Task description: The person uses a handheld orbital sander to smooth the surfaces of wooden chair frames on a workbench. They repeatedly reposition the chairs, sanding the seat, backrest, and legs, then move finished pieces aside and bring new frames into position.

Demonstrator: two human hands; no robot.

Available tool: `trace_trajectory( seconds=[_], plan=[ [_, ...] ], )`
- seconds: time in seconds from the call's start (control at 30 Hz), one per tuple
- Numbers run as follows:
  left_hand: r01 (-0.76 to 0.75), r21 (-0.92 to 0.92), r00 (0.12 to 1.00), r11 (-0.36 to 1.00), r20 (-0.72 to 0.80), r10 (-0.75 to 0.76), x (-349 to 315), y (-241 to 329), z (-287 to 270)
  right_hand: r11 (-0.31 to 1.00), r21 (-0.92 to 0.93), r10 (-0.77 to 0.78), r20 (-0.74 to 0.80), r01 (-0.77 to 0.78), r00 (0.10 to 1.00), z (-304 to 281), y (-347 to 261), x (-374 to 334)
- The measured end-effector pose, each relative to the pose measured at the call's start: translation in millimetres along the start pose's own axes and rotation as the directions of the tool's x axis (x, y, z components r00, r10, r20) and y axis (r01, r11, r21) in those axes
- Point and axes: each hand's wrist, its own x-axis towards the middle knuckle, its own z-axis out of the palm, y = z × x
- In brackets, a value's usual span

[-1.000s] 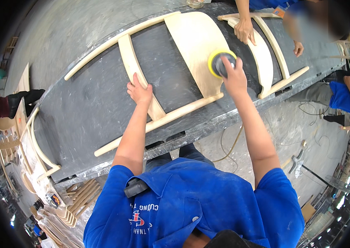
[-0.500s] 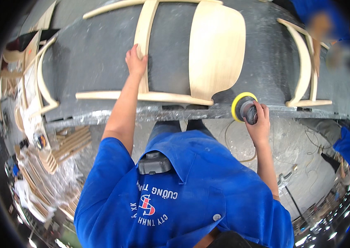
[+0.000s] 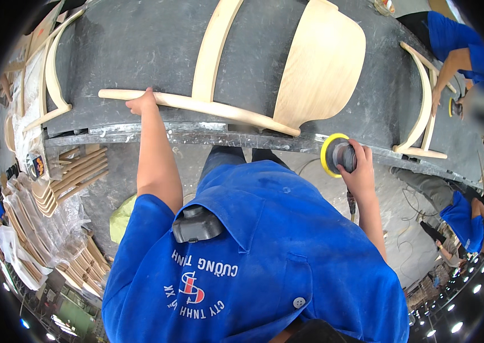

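A pale wooden chair frame point(image 3: 242, 118) lies on the dark worktable point(image 3: 139, 46), its long near rail running beside the table's front edge. Joined to that rail are a flat crossbar point(image 3: 214, 57) and a broad curved panel point(image 3: 325, 66). My left hand point(image 3: 144, 102) is closed around the rail toward its left end. Past the front edge, to the right of the panel, my right hand point(image 3: 361, 174) grips a round power sander point(image 3: 342, 156) with a yellow-rimmed pad. The sander is held on its side, apart from the wood.
More curved wooden frames lie at the table's left point(image 3: 53, 86) and right point(image 3: 425, 108). A co-worker's arm point(image 3: 453, 66) reaches over the right one, near another sander point(image 3: 453, 107). Stacked wooden parts point(image 3: 82, 174) stand at lower left. A cable point(image 3: 408, 200) trails on the floor.
My left hand has let go of the crossbar and moved left and nearer onto the near rail. The frame appears turned slightly, and the whole view has tilted. My right hand still holds the sander.
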Motion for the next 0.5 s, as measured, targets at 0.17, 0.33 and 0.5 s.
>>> trace_trajectory(
  seconds=[0.17,0.33,0.5],
  plan=[
    [0.062,-0.378,0.986,0.924,0.167,0.003,19,-4,-5,1.0,-0.012,0.0,-0.076,-0.001,0.997,-7,10,-12],
    [0.246,-0.79,0.951,0.562,0.31,0.019,-12,-2,-36,0.994,0.062,0.096,-0.151,-0.087,0.984,-19,30,-24],
    [0.335,-0.848,0.871,0.412,0.445,0.207,-52,54,-79,0.993,0.11,0.071,-0.214,-0.048,0.974,-29,44,-23]
  ],
)
